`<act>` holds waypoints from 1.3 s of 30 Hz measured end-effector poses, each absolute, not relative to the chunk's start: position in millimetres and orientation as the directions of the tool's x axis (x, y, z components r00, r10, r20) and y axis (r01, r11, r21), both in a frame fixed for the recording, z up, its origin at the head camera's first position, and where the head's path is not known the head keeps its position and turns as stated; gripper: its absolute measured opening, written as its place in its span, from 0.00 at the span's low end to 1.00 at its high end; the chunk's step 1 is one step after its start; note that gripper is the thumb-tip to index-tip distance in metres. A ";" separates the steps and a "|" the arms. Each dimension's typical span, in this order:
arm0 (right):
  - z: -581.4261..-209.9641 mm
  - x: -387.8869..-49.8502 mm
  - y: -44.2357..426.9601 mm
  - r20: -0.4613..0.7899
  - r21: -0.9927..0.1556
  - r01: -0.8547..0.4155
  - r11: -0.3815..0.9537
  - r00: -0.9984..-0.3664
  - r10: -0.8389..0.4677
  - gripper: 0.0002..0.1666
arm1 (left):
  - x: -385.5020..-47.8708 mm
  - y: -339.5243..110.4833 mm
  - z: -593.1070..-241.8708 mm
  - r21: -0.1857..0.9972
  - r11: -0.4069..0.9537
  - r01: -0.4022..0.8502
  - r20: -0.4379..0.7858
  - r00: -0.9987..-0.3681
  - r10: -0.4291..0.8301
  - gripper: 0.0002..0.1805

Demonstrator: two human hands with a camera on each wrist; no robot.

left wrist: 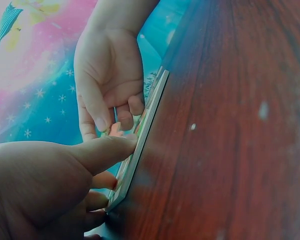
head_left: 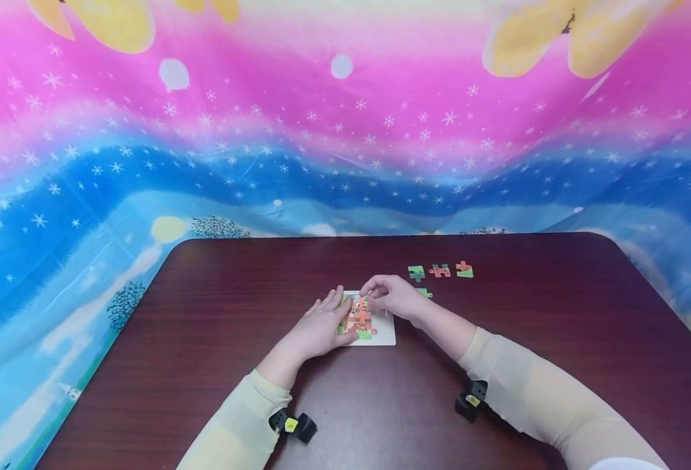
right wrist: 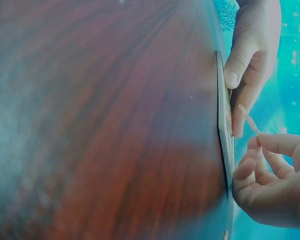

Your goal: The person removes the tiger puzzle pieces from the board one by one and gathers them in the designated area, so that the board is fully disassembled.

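Observation:
A pale puzzle board (head_left: pixel 385 334) lies on the table, its left part covered by joined orange and green puzzle pieces (head_left: pixel 364 331). My left hand (head_left: pixel 320 328) rests over the board's left side, fingers extended and thumb pressing near the front edge. Above the board, my right hand (head_left: pixel 397 297) pinches a puzzle piece (right wrist: pixel 248 119) between thumb and forefinger. That piece is tilted and its lower edge looks clear of the board in the right wrist view. Its picture is mostly hidden by fingers in the head view.
Beyond the right hand lie loose puzzle pieces: a green one (head_left: pixel 416 272), an orange one (head_left: pixel 440 270) and an orange-green one (head_left: pixel 464 269). Another green piece (head_left: pixel 424 292) is partly covered by the right wrist. A patterned cloth (head_left: pixel 345 143) hangs behind the dark wooden table (head_left: pixel 204 365).

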State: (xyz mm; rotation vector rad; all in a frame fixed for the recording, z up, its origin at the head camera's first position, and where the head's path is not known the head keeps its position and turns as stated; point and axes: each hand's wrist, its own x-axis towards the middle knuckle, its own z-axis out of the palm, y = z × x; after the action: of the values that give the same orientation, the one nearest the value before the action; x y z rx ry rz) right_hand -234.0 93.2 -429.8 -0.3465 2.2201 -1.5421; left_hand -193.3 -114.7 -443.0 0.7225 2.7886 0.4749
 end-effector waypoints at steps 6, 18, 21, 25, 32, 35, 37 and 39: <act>-422.9 -232.2 93.5 -0.168 -0.953 0.023 0.302 -0.870 -0.464 0.13 | -193.4 -114.5 -444.6 0.359 0.829 0.429 -0.132 -0.856 0.500 0.40; -398.3 -226.1 101.9 -0.139 -0.959 -0.003 0.284 -0.868 -0.477 0.13 | -192.0 -113.3 -443.4 0.354 0.835 0.421 -0.142 -0.858 0.493 0.41; -395.1 -224.8 107.8 -0.128 -0.960 -0.014 0.279 -0.867 -0.482 0.14 | -191.8 -113.3 -443.6 0.357 0.834 0.420 -0.140 -0.859 0.493 0.41; -391.8 -224.6 116.9 -0.107 -0.962 -0.033 0.272 -0.869 -0.484 0.15 | -191.8 -113.4 -444.9 0.356 0.831 0.426 -0.129 -0.859 0.496 0.41; -382.3 -222.5 132.4 -0.101 -0.964 -0.029 0.266 -0.881 -0.463 0.15 | -191.1 -112.9 -446.0 0.359 0.836 0.415 -0.134 -0.863 0.486 0.41; -379.5 -222.0 139.8 -0.090 -0.965 -0.038 0.260 -0.882 -0.462 0.16 | -190.9 -113.1 -446.2 0.361 0.834 0.417 -0.131 -0.863 0.488 0.41; -378.8 -222.2 144.9 -0.088 -0.965 -0.040 0.261 -0.883 -0.461 0.17 | -190.6 -113.3 -446.4 0.361 0.833 0.419 -0.130 -0.862 0.489 0.41; -378.4 -222.2 149.9 -0.086 -0.963 -0.044 0.265 -0.885 -0.458 0.17 | -190.6 -113.7 -446.7 0.360 0.832 0.422 -0.128 -0.861 0.492 0.41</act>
State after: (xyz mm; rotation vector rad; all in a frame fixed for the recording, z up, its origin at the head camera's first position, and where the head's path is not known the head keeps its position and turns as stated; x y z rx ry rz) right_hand -222.2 149.9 -378.4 -0.4582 2.1943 -1.6527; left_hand -190.6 -113.7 -446.7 0.7071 2.7975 0.4768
